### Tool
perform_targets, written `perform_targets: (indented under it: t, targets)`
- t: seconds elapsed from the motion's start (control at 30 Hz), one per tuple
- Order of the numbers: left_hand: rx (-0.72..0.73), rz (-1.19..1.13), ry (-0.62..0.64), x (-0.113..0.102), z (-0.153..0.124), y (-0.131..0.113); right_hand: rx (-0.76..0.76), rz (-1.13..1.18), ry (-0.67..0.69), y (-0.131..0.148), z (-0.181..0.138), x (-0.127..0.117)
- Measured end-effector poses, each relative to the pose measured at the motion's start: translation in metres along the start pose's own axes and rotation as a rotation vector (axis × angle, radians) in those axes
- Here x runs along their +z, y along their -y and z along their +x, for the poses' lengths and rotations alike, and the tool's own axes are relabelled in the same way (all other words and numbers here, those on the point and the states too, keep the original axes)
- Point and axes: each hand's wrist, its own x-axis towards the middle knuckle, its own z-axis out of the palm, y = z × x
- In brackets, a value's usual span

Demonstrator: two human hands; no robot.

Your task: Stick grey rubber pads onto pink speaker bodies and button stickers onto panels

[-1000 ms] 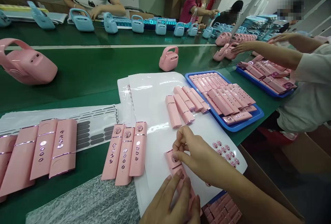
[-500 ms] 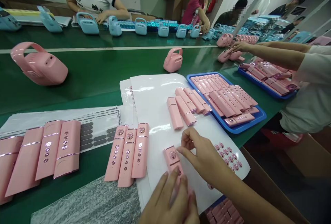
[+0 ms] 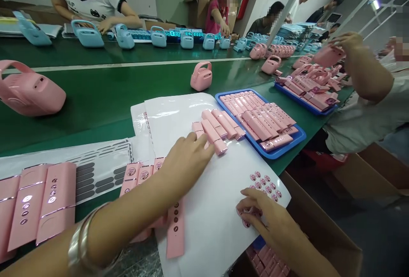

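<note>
My left hand reaches across the white sheet. Its fingers curl over the leftmost pink panel of a small group; the thumb is hidden. Near the sheet's right edge, my right hand has thumb and forefinger apart, touching the round pink stickers. Whether one has come loose I cannot tell. Below my left forearm lies a pink panel with dark round button marks. Beside it, similar panels are partly covered by that arm.
A blue tray of stacked pink panels stands to the right, another blue tray beyond. Larger pink panels lie at left. A pink handled case sits on the green belt. A co-worker's arm lifts a pink case.
The panel formerly under my hands now lies to the left by the similar ones. My left hand has moved up to the plain panels, my right hand right and down to the stickers.
</note>
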Motion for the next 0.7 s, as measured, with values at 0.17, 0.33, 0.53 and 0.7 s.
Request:
perform_targets:
  t: [0.17, 0.33, 0.53, 0.7]
  targets:
    - [0.201, -0.014, 0.024, 0.017, 0.029, 0.017, 0.038, -0.052, 0.097, 0.019, 0.012, -0.004]
    - [0.111, -0.204, -0.068, -0.005, 0.022, 0.016, 0.066, 0.133, 0.228, 0.014, 0.018, -0.01]
    - [-0.313, -1.252, 0.15, -0.019, -0.015, 0.004, 0.113, 0.257, 0.292, 0.011, 0.024, -0.015]
    - [-0.341, -1.295, 0.301, -0.004, -0.029, -0.002, 0.152, 0.257, 0.305, 0.019, 0.024, -0.021]
